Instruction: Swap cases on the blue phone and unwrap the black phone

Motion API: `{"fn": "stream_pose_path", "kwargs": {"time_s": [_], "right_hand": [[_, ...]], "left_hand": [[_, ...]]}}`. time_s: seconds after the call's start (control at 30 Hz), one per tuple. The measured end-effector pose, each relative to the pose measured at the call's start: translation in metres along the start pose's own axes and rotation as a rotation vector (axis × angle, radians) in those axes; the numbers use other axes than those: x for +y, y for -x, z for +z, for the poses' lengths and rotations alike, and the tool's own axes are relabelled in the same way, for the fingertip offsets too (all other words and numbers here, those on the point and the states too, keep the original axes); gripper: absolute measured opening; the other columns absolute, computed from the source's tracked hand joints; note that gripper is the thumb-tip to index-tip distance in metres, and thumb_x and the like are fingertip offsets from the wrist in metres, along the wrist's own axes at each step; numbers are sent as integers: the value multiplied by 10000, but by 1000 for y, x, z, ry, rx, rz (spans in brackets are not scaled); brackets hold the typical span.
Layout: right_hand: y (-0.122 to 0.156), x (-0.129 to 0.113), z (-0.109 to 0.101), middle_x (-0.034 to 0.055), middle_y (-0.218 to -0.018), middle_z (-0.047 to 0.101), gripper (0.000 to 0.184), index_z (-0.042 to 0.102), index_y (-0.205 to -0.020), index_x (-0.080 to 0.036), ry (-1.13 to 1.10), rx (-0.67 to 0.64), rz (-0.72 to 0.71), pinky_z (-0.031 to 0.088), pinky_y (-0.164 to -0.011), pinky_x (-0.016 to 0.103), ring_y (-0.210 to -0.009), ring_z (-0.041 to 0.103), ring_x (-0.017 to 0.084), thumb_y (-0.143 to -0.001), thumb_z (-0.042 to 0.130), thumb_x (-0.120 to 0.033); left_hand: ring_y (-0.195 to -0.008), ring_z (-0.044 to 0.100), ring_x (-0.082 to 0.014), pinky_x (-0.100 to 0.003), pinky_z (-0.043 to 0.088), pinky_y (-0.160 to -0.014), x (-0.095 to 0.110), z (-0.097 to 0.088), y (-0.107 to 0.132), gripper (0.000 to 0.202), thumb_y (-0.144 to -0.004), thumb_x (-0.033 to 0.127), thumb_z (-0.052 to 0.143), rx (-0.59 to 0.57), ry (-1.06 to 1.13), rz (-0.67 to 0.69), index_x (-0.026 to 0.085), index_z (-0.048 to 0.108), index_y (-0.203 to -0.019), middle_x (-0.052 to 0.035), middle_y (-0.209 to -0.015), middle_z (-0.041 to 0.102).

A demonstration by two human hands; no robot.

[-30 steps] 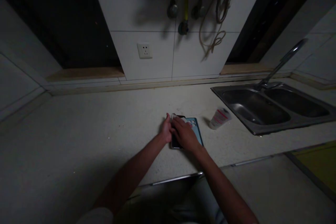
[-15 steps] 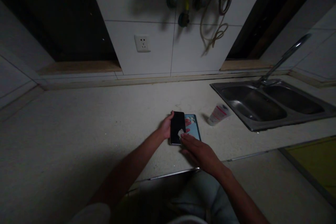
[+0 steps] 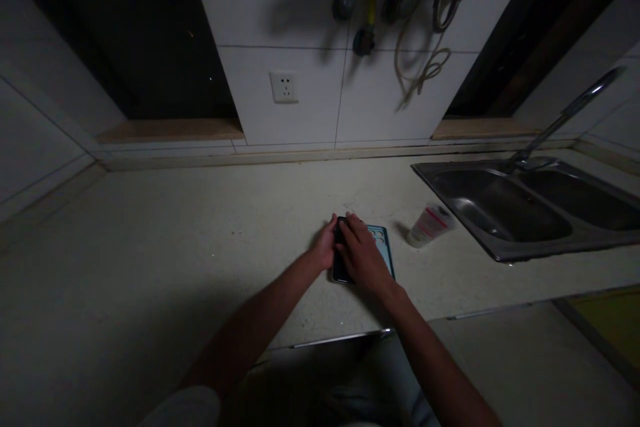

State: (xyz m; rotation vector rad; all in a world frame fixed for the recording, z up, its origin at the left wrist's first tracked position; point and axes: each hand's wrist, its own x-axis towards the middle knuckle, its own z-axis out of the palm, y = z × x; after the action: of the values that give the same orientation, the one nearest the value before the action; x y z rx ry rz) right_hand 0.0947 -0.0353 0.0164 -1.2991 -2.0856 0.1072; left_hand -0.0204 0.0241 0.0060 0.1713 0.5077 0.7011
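Note:
A black phone (image 3: 340,270) lies screen up on the pale countertop (image 3: 200,233). My left hand (image 3: 326,248) grips its left edge. My right hand (image 3: 361,252) lies flat over the screen, fingers pressed near the phone's top end; a small white wipe seen earlier is hidden under it. A light blue phone case (image 3: 384,243) lies on the counter just right of the phone, partly covered by my right hand.
A small white tube with a red label (image 3: 430,225) lies on its side right of the case. A steel double sink (image 3: 525,203) with a tap (image 3: 565,117) fills the right. A wall socket (image 3: 284,87) and hoses (image 3: 420,20) hang on the back tiles.
My right hand moved from the phone's lower end, where it held the white wipe, up over the screen to its top. My left hand kept its grip on the phone.

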Motion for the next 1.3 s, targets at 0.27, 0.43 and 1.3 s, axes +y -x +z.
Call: {"fn": "stream_pose_path", "kwargs": {"time_s": [0.27, 0.43, 1.3], "right_hand": [[29, 10, -27, 136, -1113, 699, 317, 737, -1086, -194, 118, -57, 130, 545, -909, 408, -1080, 636, 272, -939, 463, -129], [7, 14, -22, 157, -1201, 685, 426, 713, -1178, -147, 147, -110, 180, 509, -959, 390, -1106, 617, 270, -878, 437, -24], [54, -9, -20, 106, -1028, 706, 393, 740, -1048, -206, -52, 43, 65, 560, -816, 371, -958, 650, 255, -844, 447, -42]], "left_hand": [[-873, 720, -291, -415, 504, -885, 2, 2, 2, 730, -959, 670, 294, 35, -7, -37, 86, 672, -1179, -149, -902, 757], [-886, 719, -284, -401, 500, -891, 0, 0, 2, 720, -954, 679, 305, 0, -7, -21, 101, 674, -1175, -144, -935, 756], [-1045, 694, -348, -515, 487, -956, 2, -3, 2, 759, -939, 664, 368, -53, 159, 80, 34, 547, -1323, -248, -1115, 712]]}}
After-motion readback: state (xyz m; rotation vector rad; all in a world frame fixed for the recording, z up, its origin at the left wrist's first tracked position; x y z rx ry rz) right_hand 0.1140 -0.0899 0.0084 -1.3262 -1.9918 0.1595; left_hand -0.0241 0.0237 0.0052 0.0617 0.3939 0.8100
